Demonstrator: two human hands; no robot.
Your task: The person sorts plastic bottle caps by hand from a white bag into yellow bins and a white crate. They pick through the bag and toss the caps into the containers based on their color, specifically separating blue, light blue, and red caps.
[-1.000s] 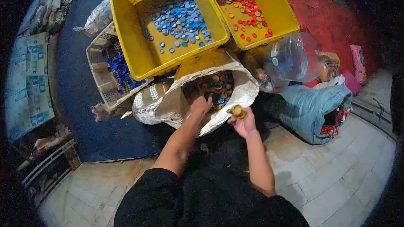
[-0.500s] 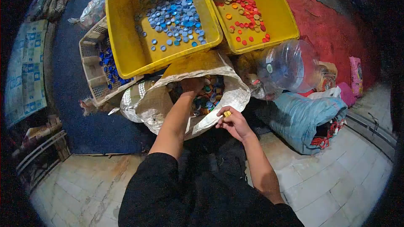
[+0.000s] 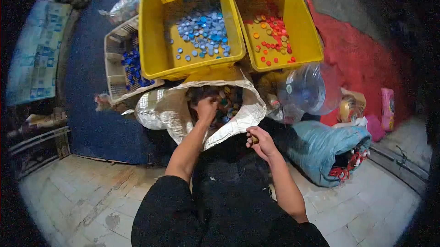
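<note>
A white woven sack [image 3: 250, 119] lies open in front of me, with mixed-colour bottle caps [image 3: 225, 119] inside. My left hand [image 3: 206, 108] reaches into its mouth among the caps. The fingers look curled and are partly hidden, so what they hold cannot be made out. Just outside the sack's right rim, my right hand [image 3: 262, 143] has its fingers closed around a dull yellow bottle cap [image 3: 255, 139].
Behind the sack stand a yellow bin [image 3: 152, 41] of blue caps and a second yellow bin [image 3: 306, 36] of red and orange caps. A crate [image 3: 113, 66] holds dark blue caps. To the right are a clear plastic jug [image 3: 316, 89] and a stuffed blue-green sack [image 3: 311, 148].
The left hand has risen a little within the sack and shows more. The right hand has moved slightly right and down, its fingers closed further over the cap. The camera view has shifted.
</note>
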